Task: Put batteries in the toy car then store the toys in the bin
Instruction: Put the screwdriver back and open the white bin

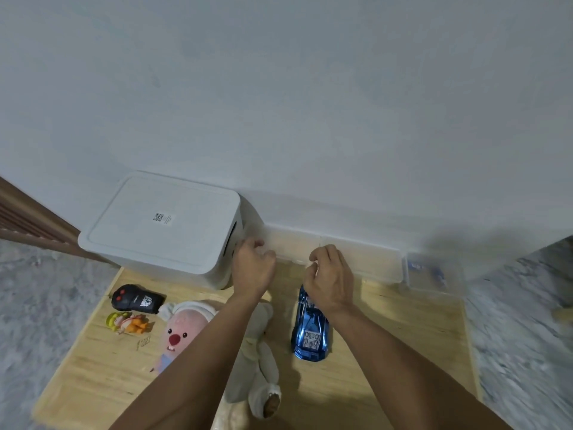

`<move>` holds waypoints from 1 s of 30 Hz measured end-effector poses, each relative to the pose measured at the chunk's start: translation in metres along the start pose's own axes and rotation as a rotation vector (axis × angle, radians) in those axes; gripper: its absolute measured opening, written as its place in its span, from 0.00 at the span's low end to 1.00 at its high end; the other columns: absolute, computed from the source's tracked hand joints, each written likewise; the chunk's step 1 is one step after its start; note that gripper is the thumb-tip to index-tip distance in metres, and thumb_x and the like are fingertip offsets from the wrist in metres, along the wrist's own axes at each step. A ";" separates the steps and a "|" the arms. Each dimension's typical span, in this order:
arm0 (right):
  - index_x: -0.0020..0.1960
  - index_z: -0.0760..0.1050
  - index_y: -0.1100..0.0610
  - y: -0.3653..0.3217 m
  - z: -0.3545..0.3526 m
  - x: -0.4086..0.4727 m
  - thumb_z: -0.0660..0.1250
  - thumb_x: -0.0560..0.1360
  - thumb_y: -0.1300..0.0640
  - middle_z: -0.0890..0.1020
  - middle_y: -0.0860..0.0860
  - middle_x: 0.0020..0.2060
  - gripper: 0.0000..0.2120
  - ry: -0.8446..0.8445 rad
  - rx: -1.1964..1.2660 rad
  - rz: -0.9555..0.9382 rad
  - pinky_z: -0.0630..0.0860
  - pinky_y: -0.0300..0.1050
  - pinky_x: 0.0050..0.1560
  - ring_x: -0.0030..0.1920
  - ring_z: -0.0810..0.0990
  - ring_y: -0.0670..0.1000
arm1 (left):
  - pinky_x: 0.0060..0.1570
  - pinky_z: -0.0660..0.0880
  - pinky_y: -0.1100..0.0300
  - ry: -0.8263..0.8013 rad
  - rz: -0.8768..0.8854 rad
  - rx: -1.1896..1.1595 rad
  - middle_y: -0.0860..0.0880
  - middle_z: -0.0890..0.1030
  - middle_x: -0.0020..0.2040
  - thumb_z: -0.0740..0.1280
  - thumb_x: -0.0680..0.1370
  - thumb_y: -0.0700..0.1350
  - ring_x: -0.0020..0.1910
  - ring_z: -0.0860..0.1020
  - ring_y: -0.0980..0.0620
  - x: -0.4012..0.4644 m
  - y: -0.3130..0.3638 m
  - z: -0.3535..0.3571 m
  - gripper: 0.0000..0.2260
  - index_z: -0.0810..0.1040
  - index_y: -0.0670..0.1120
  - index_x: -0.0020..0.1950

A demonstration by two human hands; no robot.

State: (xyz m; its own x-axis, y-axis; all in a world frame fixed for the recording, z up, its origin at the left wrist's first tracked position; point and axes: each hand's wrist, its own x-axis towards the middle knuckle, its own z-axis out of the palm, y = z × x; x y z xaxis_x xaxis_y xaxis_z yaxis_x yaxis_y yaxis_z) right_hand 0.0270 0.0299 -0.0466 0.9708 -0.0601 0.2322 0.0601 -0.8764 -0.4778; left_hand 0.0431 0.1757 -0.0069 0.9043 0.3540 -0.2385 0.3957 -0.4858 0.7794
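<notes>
The shiny blue toy car stands on the wooden board, nose toward me. My right hand hovers just beyond the car, its loosely curled fingers at the front edge of a long clear plastic box against the wall. My left hand is at the box's left end, beside the white bin, fingers also loosely curled. Neither hand visibly holds anything. The bin's lid is on. A pink plush and a white plush lie under my left forearm.
A black remote control and a small yellow-orange figure lie at the board's left. A second, smaller clear container with blue items stands at the right by the wall. Grey carpet surrounds the board.
</notes>
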 end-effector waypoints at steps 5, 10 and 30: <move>0.48 0.82 0.55 0.008 0.002 0.008 0.76 0.64 0.64 0.83 0.50 0.44 0.13 -0.133 -0.236 -0.123 0.73 0.48 0.44 0.45 0.78 0.54 | 0.68 0.65 0.52 -0.175 0.250 0.385 0.43 0.70 0.70 0.63 0.74 0.37 0.69 0.68 0.44 0.007 -0.009 0.007 0.23 0.69 0.40 0.70; 0.44 0.85 0.54 0.009 0.001 0.011 0.78 0.59 0.66 0.85 0.51 0.45 0.15 -0.290 -0.368 -0.150 0.72 0.50 0.47 0.47 0.79 0.54 | 0.75 0.55 0.47 -0.405 0.259 0.751 0.45 0.54 0.79 0.64 0.76 0.43 0.78 0.50 0.46 0.016 -0.020 0.012 0.30 0.56 0.42 0.77; 0.79 0.39 0.53 0.048 -0.015 -0.016 0.43 0.81 0.40 0.39 0.57 0.78 0.32 -0.515 -0.300 0.225 0.38 0.63 0.75 0.76 0.35 0.66 | 0.72 0.47 0.34 -0.509 0.187 0.886 0.39 0.33 0.77 0.65 0.77 0.48 0.75 0.32 0.36 0.008 -0.012 0.034 0.39 0.42 0.60 0.78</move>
State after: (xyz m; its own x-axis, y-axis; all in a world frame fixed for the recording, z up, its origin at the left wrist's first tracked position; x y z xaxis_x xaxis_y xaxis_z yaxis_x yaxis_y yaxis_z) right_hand 0.0109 -0.0183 -0.0602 0.9440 -0.0859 -0.3187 -0.1532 -0.9693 -0.1923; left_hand 0.0507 0.1573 -0.0379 0.8423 -0.0668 -0.5348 0.0319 -0.9844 0.1731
